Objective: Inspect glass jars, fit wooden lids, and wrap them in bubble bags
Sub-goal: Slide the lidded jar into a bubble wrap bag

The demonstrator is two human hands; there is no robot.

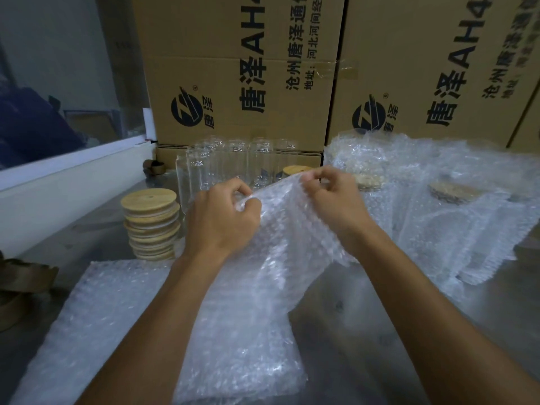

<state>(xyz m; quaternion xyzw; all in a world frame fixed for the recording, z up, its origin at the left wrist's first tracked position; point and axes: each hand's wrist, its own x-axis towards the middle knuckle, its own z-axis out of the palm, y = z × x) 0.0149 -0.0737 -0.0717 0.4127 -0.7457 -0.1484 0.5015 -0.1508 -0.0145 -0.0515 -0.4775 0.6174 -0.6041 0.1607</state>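
Both hands hold up one clear bubble bag (280, 229) above the table. My left hand (222, 217) pinches its top edge at the left, and my right hand (330, 194) pinches the same edge at the right. The bag hangs down onto a flat stack of bubble bags (122, 323) near the table's front. Several empty glass jars (222, 165) stand in a cluster behind my hands. One jar at the back right carries a wooden lid (295, 170). A stack of wooden lids (150, 223) sits to the left of my left hand.
Wrapped jars in bubble bags (423, 182) lie heaped at the right. Large printed cardboard boxes (242, 68) wall off the back. A white ledge (70, 173) runs along the left. Brown tape rolls (20, 287) sit at the left edge.
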